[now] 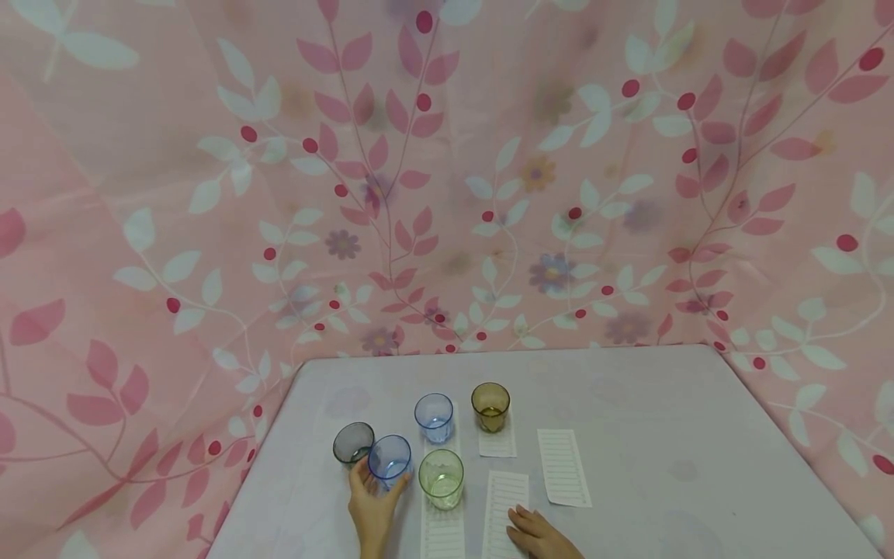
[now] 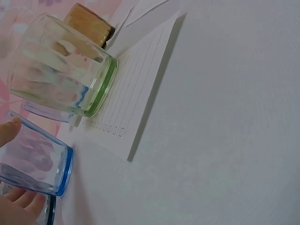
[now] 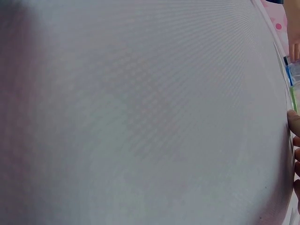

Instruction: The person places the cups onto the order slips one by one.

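Note:
My left hand (image 1: 372, 508) grips a blue drinking glass (image 1: 389, 458), thumb on its right side and fingers on its left. In the left wrist view this blue glass (image 2: 35, 157) has its thick base close to the tabletop. A dark grey glass (image 1: 353, 444) stands just left of it, beside my fingers. To the right, a green-tinted glass (image 1: 441, 480) stands on a lined paper slip (image 1: 442, 536). My right hand (image 1: 538, 534) rests with extended fingers on the edge of another lined slip (image 1: 504, 508).
Farther back stand a lighter blue glass (image 1: 434, 419) and an amber glass (image 1: 490, 407), each on a paper slip. One more lined slip (image 1: 564, 468) lies to the right. A pale cloth covers the table (image 1: 670, 435), and a pink floral curtain (image 1: 447, 194) hangs behind it.

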A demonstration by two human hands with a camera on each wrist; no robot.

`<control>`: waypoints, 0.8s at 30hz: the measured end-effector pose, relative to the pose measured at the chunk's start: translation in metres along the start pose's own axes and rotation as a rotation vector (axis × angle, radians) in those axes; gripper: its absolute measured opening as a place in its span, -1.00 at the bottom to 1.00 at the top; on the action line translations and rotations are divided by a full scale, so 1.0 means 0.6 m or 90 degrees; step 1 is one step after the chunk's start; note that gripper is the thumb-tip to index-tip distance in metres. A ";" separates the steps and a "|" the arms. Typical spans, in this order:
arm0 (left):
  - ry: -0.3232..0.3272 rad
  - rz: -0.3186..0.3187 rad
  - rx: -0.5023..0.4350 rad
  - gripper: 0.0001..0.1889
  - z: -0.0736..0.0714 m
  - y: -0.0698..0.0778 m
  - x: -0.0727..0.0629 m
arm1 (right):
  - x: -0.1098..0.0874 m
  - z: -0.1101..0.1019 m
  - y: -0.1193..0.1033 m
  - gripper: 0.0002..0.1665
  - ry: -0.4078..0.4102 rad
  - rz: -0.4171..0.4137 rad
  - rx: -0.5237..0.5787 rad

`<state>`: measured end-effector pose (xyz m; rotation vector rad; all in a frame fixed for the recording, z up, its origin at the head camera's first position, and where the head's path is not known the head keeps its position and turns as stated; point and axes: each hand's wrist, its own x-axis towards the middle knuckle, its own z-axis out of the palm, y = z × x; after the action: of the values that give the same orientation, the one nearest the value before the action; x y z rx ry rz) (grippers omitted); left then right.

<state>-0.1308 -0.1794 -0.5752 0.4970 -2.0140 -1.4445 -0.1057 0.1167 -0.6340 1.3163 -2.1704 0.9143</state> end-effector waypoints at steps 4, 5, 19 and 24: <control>0.007 -0.006 -0.005 -0.22 0.003 -0.002 -0.004 | 0.001 -0.001 0.001 -0.25 0.000 -0.012 -0.007; 0.007 -0.005 -0.006 -0.22 0.003 -0.001 -0.005 | 0.001 -0.002 0.001 -0.25 -0.002 -0.012 -0.010; 0.021 0.025 -0.025 -0.21 -0.017 0.015 -0.009 | 0.003 -0.003 0.000 -0.25 -0.010 -0.003 -0.005; 0.037 0.045 -0.022 -0.21 -0.029 0.032 -0.006 | 0.003 -0.003 0.002 -0.25 -0.015 -0.009 -0.023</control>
<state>-0.1157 -0.1830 -0.5541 0.4447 -1.9384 -1.4039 -0.1078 0.1173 -0.6320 1.3303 -2.1824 0.8547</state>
